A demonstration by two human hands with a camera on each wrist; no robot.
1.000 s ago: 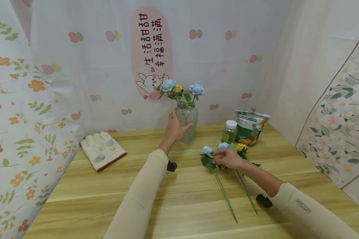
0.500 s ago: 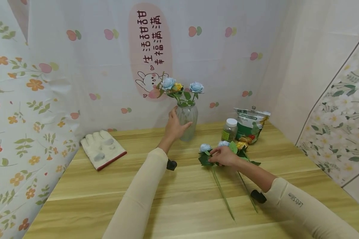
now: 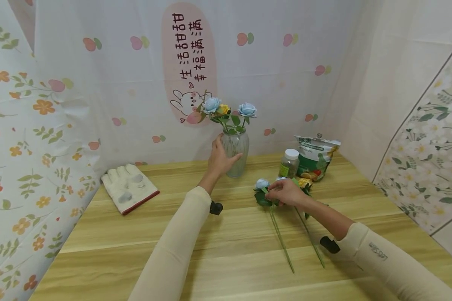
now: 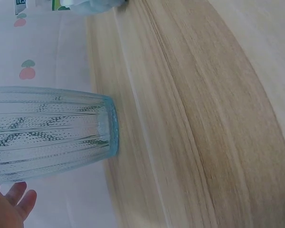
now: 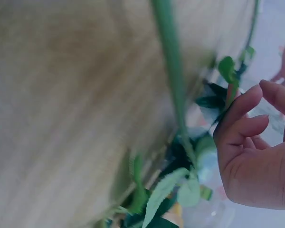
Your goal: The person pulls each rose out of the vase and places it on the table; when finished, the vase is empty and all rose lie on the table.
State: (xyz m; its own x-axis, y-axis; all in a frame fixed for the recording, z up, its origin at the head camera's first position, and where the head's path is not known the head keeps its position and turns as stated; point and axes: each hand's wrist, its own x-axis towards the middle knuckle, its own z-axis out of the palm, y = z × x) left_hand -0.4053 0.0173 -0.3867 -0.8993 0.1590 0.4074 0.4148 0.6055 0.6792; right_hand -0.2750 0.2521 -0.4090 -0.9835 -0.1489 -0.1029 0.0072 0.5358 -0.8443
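Observation:
My left hand (image 3: 219,158) holds the ribbed glass vase (image 3: 241,146) at its left side, thumb across the front. The vase stands upright near the table's back edge, with blue roses (image 3: 247,110) and a yellow rose (image 3: 224,109) in it. In the left wrist view only some fingertips (image 4: 24,204) show beside the vase. My right hand (image 3: 288,193) pinches a blue rose (image 3: 262,184) just below its bloom; its long stem slants toward me. Behind that hand lie another blue rose, mostly hidden, and a yellow rose (image 3: 305,183). Green leaves (image 5: 187,190) hang close in the right wrist view.
A white-capped jar (image 3: 289,164) and a green and white pouch (image 3: 317,158) stand at the back right. A cream glove (image 3: 129,188) with a red cuff lies at the left on the wooden table (image 3: 135,255). Patterned cloth hangs behind and on both sides.
My right hand and the blue rose shift slightly left, then back right; the stem's lower end has moved a little away from me. The left hand stays on the vase.

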